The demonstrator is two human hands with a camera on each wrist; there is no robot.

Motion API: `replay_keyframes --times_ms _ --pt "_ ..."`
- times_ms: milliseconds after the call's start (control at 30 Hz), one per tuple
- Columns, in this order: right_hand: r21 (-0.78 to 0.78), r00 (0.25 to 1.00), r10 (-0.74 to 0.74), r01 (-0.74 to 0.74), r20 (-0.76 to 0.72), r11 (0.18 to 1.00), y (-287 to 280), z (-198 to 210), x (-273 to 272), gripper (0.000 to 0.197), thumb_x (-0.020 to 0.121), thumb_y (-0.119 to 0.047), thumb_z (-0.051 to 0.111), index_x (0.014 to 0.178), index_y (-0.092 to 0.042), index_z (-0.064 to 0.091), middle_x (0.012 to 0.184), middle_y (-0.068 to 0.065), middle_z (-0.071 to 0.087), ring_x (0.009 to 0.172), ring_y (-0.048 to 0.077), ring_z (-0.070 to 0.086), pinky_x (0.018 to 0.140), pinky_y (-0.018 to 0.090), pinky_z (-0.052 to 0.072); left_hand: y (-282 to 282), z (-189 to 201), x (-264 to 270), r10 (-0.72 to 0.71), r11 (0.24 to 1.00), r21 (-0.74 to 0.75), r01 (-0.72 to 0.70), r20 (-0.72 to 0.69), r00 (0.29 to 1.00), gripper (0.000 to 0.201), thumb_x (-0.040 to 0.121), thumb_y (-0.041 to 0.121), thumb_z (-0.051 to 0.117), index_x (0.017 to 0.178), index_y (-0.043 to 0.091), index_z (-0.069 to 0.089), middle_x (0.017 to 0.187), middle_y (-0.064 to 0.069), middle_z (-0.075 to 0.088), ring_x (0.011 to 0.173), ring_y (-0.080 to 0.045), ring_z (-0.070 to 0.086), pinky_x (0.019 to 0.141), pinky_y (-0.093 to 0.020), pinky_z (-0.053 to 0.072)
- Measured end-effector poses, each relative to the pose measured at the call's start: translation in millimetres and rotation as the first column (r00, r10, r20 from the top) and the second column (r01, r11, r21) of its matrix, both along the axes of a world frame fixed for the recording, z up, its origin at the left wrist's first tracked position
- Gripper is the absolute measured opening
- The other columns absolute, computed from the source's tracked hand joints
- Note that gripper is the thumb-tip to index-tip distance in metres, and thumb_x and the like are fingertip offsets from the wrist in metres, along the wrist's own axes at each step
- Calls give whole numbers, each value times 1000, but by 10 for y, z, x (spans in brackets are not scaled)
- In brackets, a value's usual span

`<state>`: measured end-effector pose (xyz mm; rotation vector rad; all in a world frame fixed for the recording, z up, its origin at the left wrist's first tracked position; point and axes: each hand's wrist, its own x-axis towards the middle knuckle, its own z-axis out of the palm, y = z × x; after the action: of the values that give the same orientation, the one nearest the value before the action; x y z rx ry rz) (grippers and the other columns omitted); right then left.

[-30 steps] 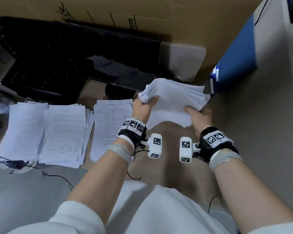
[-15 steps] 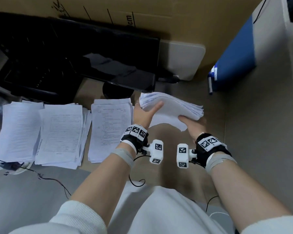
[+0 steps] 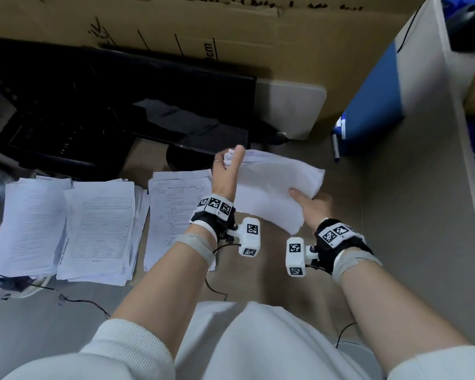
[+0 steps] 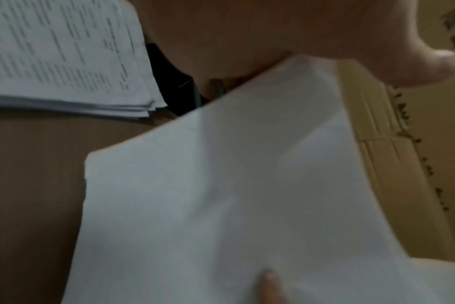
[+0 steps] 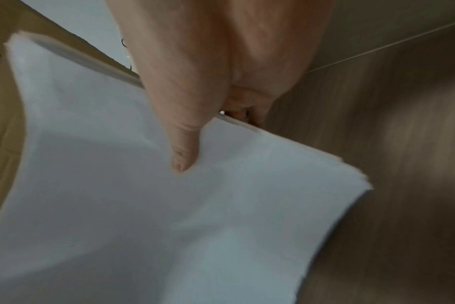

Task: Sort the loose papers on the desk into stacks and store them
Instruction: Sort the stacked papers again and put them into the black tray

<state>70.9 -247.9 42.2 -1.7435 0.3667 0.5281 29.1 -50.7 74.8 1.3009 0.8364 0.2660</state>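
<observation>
The person's two arms reach out over a brown desk [image 3: 258,275], and each wrist wears a black strap with a small white camera box. The right hand [image 3: 314,208] holds the near right edge of a bunch of white papers [image 3: 274,187], with its thumb on top and its fingers tucked under. The left hand [image 3: 226,174] grips the far left corner of the same bunch, thumb on top too. The bunch is lifted off the desk and it bends and droops between the two hands. To the left, three stacks of printed papers lie side by side on the desk: one stack [image 3: 176,212] just beside the left hand, a middle stack [image 3: 102,231] next to it, and a far-left stack [image 3: 28,226]. Behind them stands a black monitor [image 3: 148,105]. A pen [image 3: 336,147] lies farther right, by a blue folder [image 3: 373,105]. A big cardboard box [image 3: 203,26] is at the very back.
</observation>
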Motion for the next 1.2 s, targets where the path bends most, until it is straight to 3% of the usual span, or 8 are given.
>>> replay_keyframes --times_ms 200,467,600,733,800,967,1067,1200 --pt "4 998 -32 32 55 999 -189 197 31 54 70 -46 86 98 -3 68 94 10 74 81 26 73 75 40 61 -80 -109 -491 -236 961 102 258 -194 952 52 71 21 90 115 6 65 105 -4 75 92 -17 73 80 -28 61" --pt "40 955 295 -294 -22 955 -244 197 -391 50 79 -46 79 108 -7 67 103 5 74 91 20 70 81 34 56 -273 -146 -1152 11 997 81 1 -143 990 24 85 20 79 104 8 69 103 -13 74 95 -28 71 89 -44 57" --pt "-44 870 492 -493 -34 869 -128 184 -680 31 88 -38 72 100 -9 69 110 12 73 95 25 69 92 38 54 -272 -211 -1416 115 987 122 -99 -128 985 53 83 34 76 125 6 58 117 -10 69 110 -30 66 101 -51 51" --pt "-87 905 417 -410 88 908 166 414 -818 14 97 -25 60 96 -12 55 105 2 63 97 21 59 85 28 42 -181 -168 -1576 68 981 185 -63 -18 998 93 85 1 55 155 46 12 159 -2 35 144 -25 38 118 -45 32" --pt "-84 908 401 -393 121 916 360 417 -835 14 96 -27 60 100 -13 60 101 2 65 104 28 64 89 32 46 -60 -111 -1603 53 975 217 -55 14 998 95 83 -8 49 154 48 21 166 3 19 151 -15 19 118 -27 27" --pt "-43 829 510 -515 230 856 1067 533 -1012 20 98 -22 52 114 -17 64 114 5 70 101 21 65 91 35 51 352 130 -1687 -15 1000 19 14 56 998 33 95 16 65 128 13 67 128 0 64 124 -14 56 112 -30 39" --pt "-16 637 741 -756 213 655 1603 510 -1230 72 87 -27 62 151 -42 30 153 -7 39 138 14 40 113 41 36 774 116 -1757 -43 998 -44 45 35 998 64 82 57 75 126 12 68 122 -1 71 117 -16 65 109 -40 46" --pt "-112 417 903 -897 106 427 2304 552 -1487 102 69 -32 57 151 -56 1 164 -18 -6 151 9 -11 123 52 4 1461 104 -1952 -3 992 130 -1 27 1000 37 96 33 65 70 7 60 58 6 51 53 -4 49 58 -20 39"
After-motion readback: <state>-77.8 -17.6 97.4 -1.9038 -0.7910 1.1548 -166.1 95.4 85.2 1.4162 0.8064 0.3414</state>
